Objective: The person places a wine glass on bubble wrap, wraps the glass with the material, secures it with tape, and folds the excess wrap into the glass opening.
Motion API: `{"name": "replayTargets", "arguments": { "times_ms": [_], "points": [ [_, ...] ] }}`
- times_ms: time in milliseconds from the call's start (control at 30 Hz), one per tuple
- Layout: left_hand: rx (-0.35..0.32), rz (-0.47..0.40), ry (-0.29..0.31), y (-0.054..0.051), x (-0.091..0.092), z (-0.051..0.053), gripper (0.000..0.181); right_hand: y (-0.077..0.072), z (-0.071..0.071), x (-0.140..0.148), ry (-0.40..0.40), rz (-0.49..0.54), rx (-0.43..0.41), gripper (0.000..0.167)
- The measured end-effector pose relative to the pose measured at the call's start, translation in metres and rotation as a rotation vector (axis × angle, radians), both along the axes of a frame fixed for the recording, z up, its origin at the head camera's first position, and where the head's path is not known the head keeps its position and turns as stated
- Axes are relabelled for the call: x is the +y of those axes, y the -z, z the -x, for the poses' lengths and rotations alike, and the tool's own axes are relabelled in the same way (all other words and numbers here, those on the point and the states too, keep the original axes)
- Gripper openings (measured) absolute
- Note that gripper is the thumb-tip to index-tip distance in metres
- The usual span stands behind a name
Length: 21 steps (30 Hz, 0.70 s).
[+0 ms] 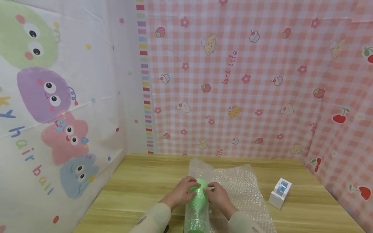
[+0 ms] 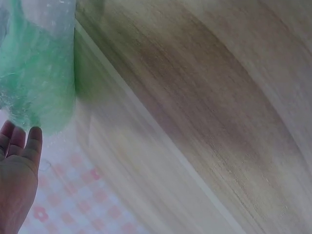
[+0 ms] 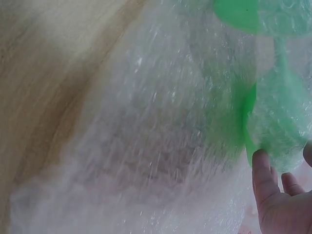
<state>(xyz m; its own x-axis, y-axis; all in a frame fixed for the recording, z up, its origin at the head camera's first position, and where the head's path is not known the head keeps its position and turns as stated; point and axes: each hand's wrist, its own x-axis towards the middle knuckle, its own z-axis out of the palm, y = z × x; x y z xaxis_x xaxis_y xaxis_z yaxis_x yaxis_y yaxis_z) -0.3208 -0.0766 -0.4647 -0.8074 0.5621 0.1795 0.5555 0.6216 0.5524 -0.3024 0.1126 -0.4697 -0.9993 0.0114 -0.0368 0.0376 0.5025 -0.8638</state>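
A green goblet (image 1: pixel 198 198) lies wrapped in bubble wrap (image 1: pixel 234 185), its bowl away from me and its foot near the table's front. The right wrist view shows the goblet's bowl (image 3: pixel 280 114), thin stem and round foot through the plastic. My left hand (image 1: pixel 183 193) holds the wrap at the bowl's left side, thumb and fingers on the film. From the right, my right hand (image 1: pixel 219 198) pinches the wrap over the bowl. In the left wrist view several fingertips of the left hand (image 2: pixel 19 170) touch the wrapped bowl's end.
A loose sheet of bubble wrap spreads to the right of the goblet. Farther right stands a small white tape dispenser (image 1: pixel 280 193) with a blue roll. The wood-grain table (image 1: pixel 140 187) meets patterned cloth walls (image 1: pixel 233 81) at the back and sides.
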Motion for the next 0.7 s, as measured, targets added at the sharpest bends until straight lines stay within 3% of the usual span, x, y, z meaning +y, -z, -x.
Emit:
{"name": "replayTargets", "arguments": {
  "times_ms": [300, 533, 700],
  "points": [
    [-0.019, 0.015, 0.017, -0.002, 0.003, 0.005, 0.034, 0.003, 0.002, 0.008, -0.024, 0.039, -0.030, 0.044],
    [0.026, 0.051, 0.032, -0.001, 0.007, 0.006, 0.036, 0.004, 0.006, 0.017, -0.088, -0.061, 0.050, 0.030],
    [0.046, 0.026, 0.040, -0.003, 0.005, 0.005, 0.036, 0.003, 0.006, 0.023, -0.163, -0.046, 0.097, 0.035]
  ]
}}
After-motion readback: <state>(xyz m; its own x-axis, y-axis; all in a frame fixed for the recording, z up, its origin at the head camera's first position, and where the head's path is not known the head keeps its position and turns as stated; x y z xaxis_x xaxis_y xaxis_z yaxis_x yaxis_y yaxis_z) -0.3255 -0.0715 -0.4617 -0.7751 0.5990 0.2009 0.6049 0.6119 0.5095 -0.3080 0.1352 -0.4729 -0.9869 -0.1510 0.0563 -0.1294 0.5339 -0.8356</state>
